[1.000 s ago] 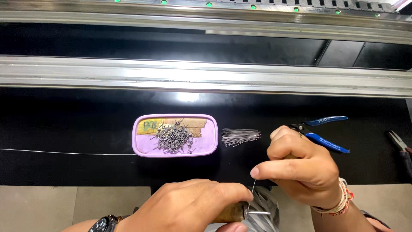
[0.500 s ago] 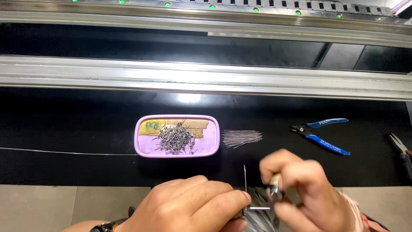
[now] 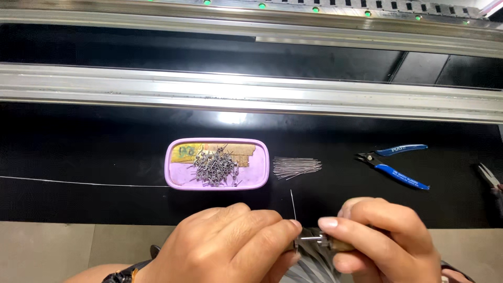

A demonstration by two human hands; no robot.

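My left hand (image 3: 230, 246) and my right hand (image 3: 382, 238) meet at the bottom edge, both closed around a small tool with a metal shaft (image 3: 313, 241). A thin straight wire (image 3: 293, 205) sticks up from where the fingertips meet. Behind the hands lies a purple oblong tray (image 3: 262, 175) holding a heap of several bent wire pieces (image 3: 215, 166). A bundle of straight wires (image 3: 296, 167) rests to the right of the tray.
Blue-handled cutters (image 3: 398, 163) lie on the black surface at the right, and another tool's metal tips (image 3: 488, 175) show at the far right edge. A long thin wire (image 3: 78, 182) runs leftward from the tray. Shiny metal rails (image 3: 251, 94) cross behind.
My right hand has come down from above the wire to the bottom edge and now grips the tool beside my left hand. The wire still stands upright.
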